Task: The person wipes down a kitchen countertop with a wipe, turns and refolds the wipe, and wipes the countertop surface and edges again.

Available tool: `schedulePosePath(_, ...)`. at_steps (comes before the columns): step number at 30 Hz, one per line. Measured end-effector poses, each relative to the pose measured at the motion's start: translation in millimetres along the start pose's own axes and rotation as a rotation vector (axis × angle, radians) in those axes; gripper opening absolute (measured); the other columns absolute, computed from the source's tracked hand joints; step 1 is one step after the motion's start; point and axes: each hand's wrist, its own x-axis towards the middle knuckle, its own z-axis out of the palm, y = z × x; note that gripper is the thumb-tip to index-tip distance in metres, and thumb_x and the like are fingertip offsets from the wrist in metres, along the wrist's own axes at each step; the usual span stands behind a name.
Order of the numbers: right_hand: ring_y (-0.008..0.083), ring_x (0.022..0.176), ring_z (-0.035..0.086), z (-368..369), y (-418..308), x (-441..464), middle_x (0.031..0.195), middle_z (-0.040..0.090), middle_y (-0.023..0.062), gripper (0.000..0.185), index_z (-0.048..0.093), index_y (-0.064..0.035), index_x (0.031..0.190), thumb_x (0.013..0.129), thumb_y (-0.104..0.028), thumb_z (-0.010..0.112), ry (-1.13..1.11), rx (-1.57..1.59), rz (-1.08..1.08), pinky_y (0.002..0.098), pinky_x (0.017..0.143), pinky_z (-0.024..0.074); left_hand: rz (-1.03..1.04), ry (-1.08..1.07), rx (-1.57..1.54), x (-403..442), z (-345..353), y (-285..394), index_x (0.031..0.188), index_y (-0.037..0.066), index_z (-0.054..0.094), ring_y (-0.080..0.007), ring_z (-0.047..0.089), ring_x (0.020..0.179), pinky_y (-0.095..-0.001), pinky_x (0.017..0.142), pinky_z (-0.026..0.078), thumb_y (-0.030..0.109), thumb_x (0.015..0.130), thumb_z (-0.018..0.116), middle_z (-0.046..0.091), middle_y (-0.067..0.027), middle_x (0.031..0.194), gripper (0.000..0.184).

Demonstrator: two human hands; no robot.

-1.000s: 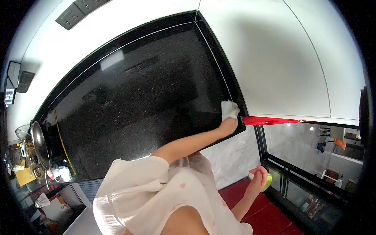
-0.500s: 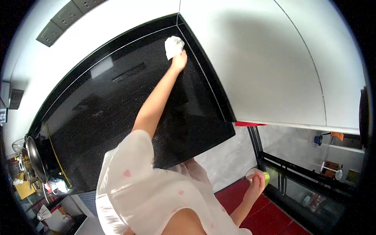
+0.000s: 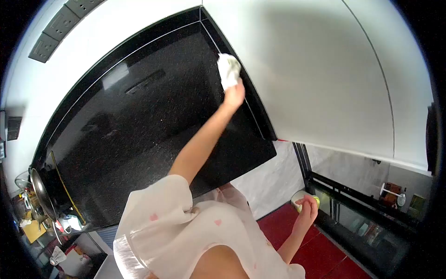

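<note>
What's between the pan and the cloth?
In the head view, a thin yellow strip beside the pan, then bare black countertop up to the cloth.

Gripping white cloth (image 3: 228, 69) in left hand (image 3: 234, 96), arm stretched far across speckled black desk (image 3: 139, 128). Pressing it against right side, over pale seam (image 3: 209, 36) along raised black edging (image 3: 259, 111). Hanging right hand (image 3: 306, 207) low on the right, fingers loosely curled, overlapping pale round container (image 3: 298, 198) in view; can't tell if touching. Wearing white shirt (image 3: 158, 211) with pink hearts. Standing by red floor tiles (image 3: 325, 255). Seeing frying pan (image 3: 42, 189) tilted up at far left, just beside yellow strip (image 3: 65, 182) on desk. Also seeing dark wall sockets (image 3: 62, 22) upper left, large white panel (image 3: 320, 74) right.
</note>
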Motion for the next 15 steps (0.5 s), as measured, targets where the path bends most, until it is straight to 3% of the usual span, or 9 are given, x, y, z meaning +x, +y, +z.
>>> schedulePosePath(1,0.0135,0.065,0.049,0.4,0.3,-5.6,0.069,0.051,0.0048,0.013,0.054,0.0006,0.084,0.082,-0.004,0.042,0.003,0.003,0.002,0.0251,0.066,0.0398,0.080,-0.062,0.266,-19.4,-4.1,17.7,0.118,0.000,0.035,-0.0318,0.029,0.116,-0.0359,0.100,0.017,-0.008,0.069,0.035,0.035,-0.0180,0.120,0.049)
schedulePosePath(3,0.0134,0.065,0.049,2.8,0.9,-17.4,0.068,0.051,0.0046,0.013,0.054,0.0002,0.084,0.082,-0.004,0.042,0.014,0.017,-0.004,0.0253,0.066,0.0397,0.190,-0.028,0.501,-41.4,-1.5,47.7,0.118,0.001,0.035,-0.0306,0.032,0.113,-0.0354,0.098,0.022,-0.005,0.072,0.039,0.037,-0.0158,0.118,0.047)
schedulePosePath(6,0.0120,0.065,0.049,2.9,3.1,-44.7,0.067,0.052,0.0037,0.013,0.055,-0.0016,0.084,0.083,-0.004,0.042,0.025,0.038,-0.022,0.0248,0.067,0.0381,-0.736,0.090,-0.673,-65.3,12.0,79.6,0.103,0.008,0.043,-0.0137,0.039,0.093,-0.0284,0.084,0.032,0.017,0.084,0.043,0.041,-0.0010,0.100,0.021)
schedulePosePath(8,0.0113,0.065,0.049,-1.1,7.0,-70.1,0.067,0.052,0.0033,0.013,0.055,-0.0023,0.084,0.083,-0.004,0.042,0.040,0.051,-0.013,0.0243,0.067,0.0371,-0.414,0.072,-0.548,-125.7,37.5,51.2,0.101,0.008,0.042,-0.0134,0.040,0.091,-0.0281,0.081,0.031,0.017,0.085,0.042,0.043,-0.0015,0.095,0.018)
schedulePosePath(10,0.0107,0.065,0.048,-4.1,11.3,-92.9,0.067,0.052,0.0030,0.014,0.055,-0.0029,0.084,0.083,-0.004,0.042,0.053,0.072,-0.008,0.0239,0.068,0.0360,-0.024,-0.161,-0.076,-152.2,6.7,98.9,0.101,0.008,0.042,-0.0132,0.040,0.089,-0.0258,0.079,0.032,0.011,0.081,0.046,0.043,-0.0022,0.093,0.020)
schedulePosePath(11,0.0107,0.065,0.048,-5.6,12.7,-103.6,0.066,0.052,0.0030,0.014,0.055,-0.0031,0.084,0.083,-0.004,0.042,0.074,0.073,0.005,0.0240,0.068,0.0357,-0.021,-0.250,-0.042,-159.5,-0.7,112.2,0.097,0.006,0.044,-0.0171,0.041,0.090,-0.0276,0.079,0.033,0.011,0.080,0.045,0.044,-0.0055,0.094,0.018)
schedulePosePath(14,0.0108,0.065,0.049,-10.2,13.1,-124.4,0.066,0.053,0.0030,0.014,0.055,-0.0036,0.084,0.083,-0.004,0.042,0.113,0.089,0.023,0.0241,0.068,0.0349,-0.372,-0.579,-0.177,-173.8,-19.4,144.9,0.086,0.000,0.049,-0.0287,0.043,0.093,-0.0328,0.079,0.036,0.010,0.077,0.041,0.047,-0.0155,0.095,0.016)
schedulePosePath(15,0.0109,0.065,0.049,-12.7,12.4,-127.2,0.066,0.053,0.0030,0.013,0.055,-0.0037,0.084,0.083,-0.003,0.042,0.118,0.103,0.020,0.0241,0.069,0.0347,-0.243,-0.588,-0.100,-172.7,-30.8,141.8,0.096,0.000,0.041,-0.0260,0.038,0.100,-0.0311,0.084,0.031,0.010,0.079,0.038,0.041,-0.0137,0.104,0.020)
